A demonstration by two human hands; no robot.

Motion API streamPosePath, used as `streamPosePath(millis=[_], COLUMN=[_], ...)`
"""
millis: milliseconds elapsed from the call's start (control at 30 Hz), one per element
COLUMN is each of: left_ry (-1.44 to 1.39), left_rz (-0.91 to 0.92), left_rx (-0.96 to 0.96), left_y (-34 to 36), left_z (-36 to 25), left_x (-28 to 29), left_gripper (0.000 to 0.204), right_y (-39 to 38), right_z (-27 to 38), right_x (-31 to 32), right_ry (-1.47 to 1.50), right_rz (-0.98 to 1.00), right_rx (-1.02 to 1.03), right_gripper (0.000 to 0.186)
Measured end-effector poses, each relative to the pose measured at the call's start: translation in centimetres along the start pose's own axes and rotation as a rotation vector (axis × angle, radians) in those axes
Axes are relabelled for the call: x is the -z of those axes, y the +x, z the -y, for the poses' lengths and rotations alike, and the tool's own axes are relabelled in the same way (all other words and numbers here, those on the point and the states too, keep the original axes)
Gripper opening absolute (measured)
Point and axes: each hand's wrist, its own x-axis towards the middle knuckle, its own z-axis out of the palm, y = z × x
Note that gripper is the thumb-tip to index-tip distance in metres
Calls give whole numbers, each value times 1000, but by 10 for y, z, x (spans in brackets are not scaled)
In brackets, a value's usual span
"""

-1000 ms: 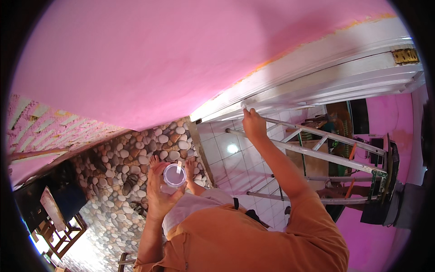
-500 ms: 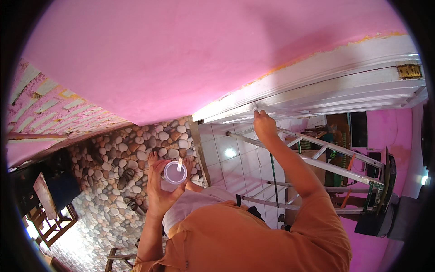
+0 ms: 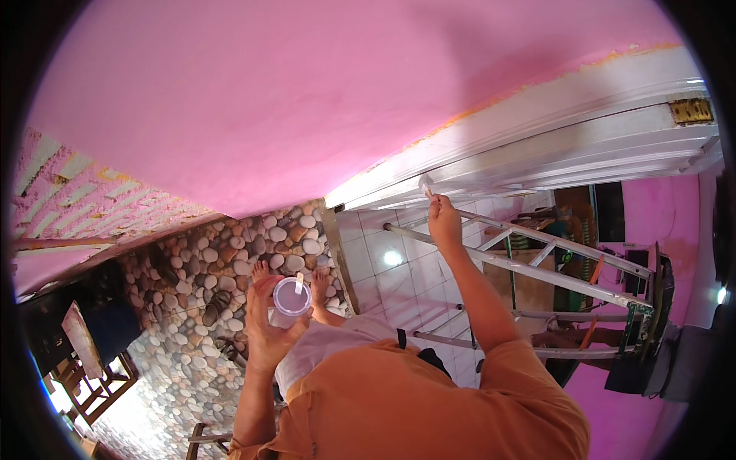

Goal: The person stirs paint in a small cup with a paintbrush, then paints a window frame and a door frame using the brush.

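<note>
My right hand (image 3: 445,218) grips a small paintbrush (image 3: 427,186), its pale bristles against or just beside the white painted wooden trim (image 3: 575,136) that borders the pink wall (image 3: 268,115). Below and left, my left hand (image 3: 264,333) holds a small round plastic cup (image 3: 291,295), fingers and thumb around its sides. A pale flat strip (image 3: 299,280) sticks up at the cup's rim; what exactly the cup contains is hard to make out.
Aluminium ladders (image 3: 521,268) stand right, beside assorted furniture. My bare feet are on pebble-patterned flooring (image 3: 215,253), near sandals (image 3: 216,309); white tiles (image 3: 360,261) adjoin it. At left are a peeling wall (image 3: 84,184) and a wooden stand (image 3: 100,387). A brass hinge (image 3: 690,111) is on the trim.
My right hand has shifted slightly along the trim, and more of the brush now shows above the fingers. The view has tilted a little. My left hand still holds the cup in much the same place.
</note>
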Motion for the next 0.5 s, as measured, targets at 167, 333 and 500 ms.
streamPosePath(millis=[167,333,500], left_ry=[-32,-38,4], left_rz=[18,15,46], left_rx=[89,118,110], left_y=[-1,-1,2], left_z=[-3,-1,0], left_x=[1,0,-2], left_gripper=[66,67,69], right_y=[-1,-29,-25], right_z=[18,38,28], right_x=[-6,-9,-76], right_ry=[-41,158,201], right_rz=[-89,-152,-47], right_rx=[-115,-199,-204], right_gripper=[35,43,46])
